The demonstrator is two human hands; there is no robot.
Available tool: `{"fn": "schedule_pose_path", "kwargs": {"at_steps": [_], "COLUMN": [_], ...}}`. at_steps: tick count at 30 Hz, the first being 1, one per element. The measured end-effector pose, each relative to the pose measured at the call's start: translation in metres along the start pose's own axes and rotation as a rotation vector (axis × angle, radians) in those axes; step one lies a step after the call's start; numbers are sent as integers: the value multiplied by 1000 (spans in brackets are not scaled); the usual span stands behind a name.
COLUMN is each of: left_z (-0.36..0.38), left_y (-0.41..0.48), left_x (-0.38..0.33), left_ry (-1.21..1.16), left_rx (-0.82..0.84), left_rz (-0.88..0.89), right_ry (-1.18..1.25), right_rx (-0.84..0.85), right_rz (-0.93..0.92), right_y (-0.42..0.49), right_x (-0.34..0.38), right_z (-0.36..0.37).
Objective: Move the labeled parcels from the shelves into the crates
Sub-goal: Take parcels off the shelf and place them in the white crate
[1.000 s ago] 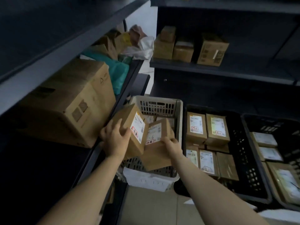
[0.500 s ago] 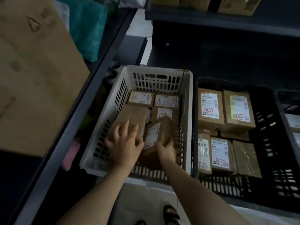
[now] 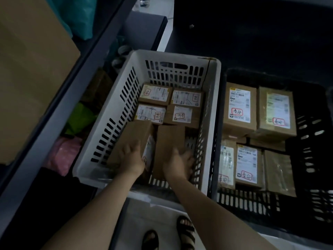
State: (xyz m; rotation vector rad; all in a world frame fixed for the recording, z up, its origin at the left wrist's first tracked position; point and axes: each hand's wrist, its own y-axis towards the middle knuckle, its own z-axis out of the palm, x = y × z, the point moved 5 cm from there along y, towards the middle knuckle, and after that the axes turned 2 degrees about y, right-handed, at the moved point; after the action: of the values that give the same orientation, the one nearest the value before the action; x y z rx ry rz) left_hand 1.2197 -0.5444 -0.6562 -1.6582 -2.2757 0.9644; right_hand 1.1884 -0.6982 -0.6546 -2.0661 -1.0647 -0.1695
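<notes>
Both my hands are down inside the white slotted crate [image 3: 110,127]. My left hand [image 3: 132,157] lies on a tilted brown parcel [image 3: 133,136] whose label faces sideways, fingers spread over it. My right hand [image 3: 178,164] holds the near end of a second brown parcel [image 3: 170,139], its plain side up. Several labeled parcels [image 3: 155,93] lie flat in the far half of the crate.
A black crate [image 3: 310,134] on the right holds several labeled parcels. A dark shelf edge [image 3: 54,114] runs along the left with a large cardboard box [image 3: 30,65] on it and coloured bags below. My sandalled feet [image 3: 185,231] stand on the pale floor.
I have carried the two parcels from beside the shelf down into the white crate; the camera has tipped downward and both parcels have turned over and sunk lower in the crate.
</notes>
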Motion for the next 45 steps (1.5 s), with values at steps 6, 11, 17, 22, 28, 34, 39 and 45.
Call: {"fn": "schedule_pose_path", "kwargs": {"at_steps": [6, 11, 17, 22, 28, 34, 39, 45], "left_z": [-8, -14, -15, -21, -50, -82, -72, -45], "left_y": [10, 12, 22, 27, -4, -27, -20, -14], "left_x": [6, 12, 21, 31, 12, -3, 1, 16], "left_ry": [93, 226, 131, 4, 212, 153, 176, 211], "left_rx": [35, -7, 53, 52, -240, -472, -434, -341], "left_rz": [-33, -91, -156, -213, -29, 29, 24, 8], "right_ry": [-261, -153, -5, 99, 199, 462, 74, -594], "right_rx": [164, 175, 87, 65, 42, 139, -20, 406], "right_rz": [-190, -72, 54, 91, 50, 94, -37, -350], "right_y": [4, 29, 40, 37, 26, 17, 22, 22], "right_x": [10, 16, 15, 17, 15, 11, 6, 13], "right_z": [11, 21, 22, 3, -15, -12, -9, 35]}}
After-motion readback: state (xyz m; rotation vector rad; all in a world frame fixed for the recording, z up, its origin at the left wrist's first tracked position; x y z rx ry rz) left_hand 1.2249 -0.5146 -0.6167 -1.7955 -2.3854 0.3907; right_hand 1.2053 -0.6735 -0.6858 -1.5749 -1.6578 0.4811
